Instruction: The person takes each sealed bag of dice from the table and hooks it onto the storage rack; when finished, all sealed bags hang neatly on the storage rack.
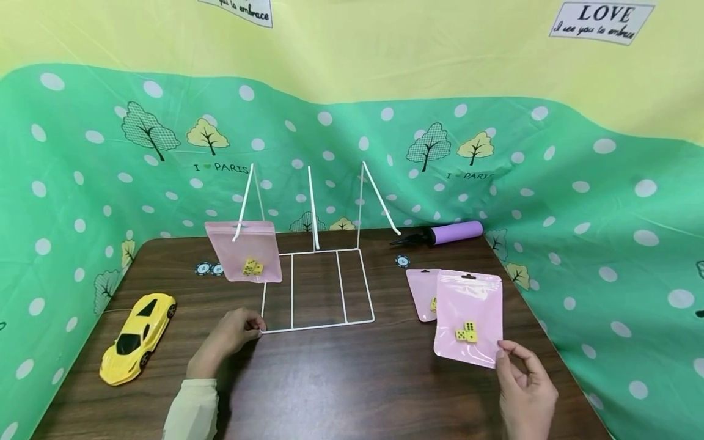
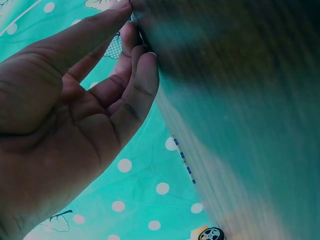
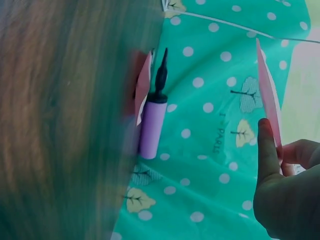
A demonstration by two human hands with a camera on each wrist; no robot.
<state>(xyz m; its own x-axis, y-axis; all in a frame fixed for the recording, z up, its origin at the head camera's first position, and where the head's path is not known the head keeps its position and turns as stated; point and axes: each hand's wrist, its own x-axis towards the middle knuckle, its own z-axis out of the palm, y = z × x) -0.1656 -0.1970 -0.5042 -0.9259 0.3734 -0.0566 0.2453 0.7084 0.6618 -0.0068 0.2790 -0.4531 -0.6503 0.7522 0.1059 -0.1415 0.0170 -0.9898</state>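
A white wire rack (image 1: 292, 293) with three slanting prongs stands on the table. My left hand (image 1: 233, 336) pinches its near left corner between thumb and fingertips. From the left prong hangs a pink zip pouch (image 1: 228, 247) with yellow dice in it. My right hand (image 1: 528, 394) holds another pink pouch (image 1: 453, 299) by its lower right corner, lifted above the table. Yellow dice show through its front, and the hang hole is at the top. In the right wrist view this pouch (image 3: 270, 100) appears edge-on. Partly behind it lies a third pink pouch (image 1: 420, 287).
A yellow toy car (image 1: 137, 339) sits at the left of the table. Blue-and-white chips (image 1: 203, 268) lie behind the hanging pouch, and another chip (image 1: 403, 261) right of the rack. A purple hand pump (image 1: 456, 233) lies at the back right. Patterned cloth (image 1: 324, 137) surrounds the table.
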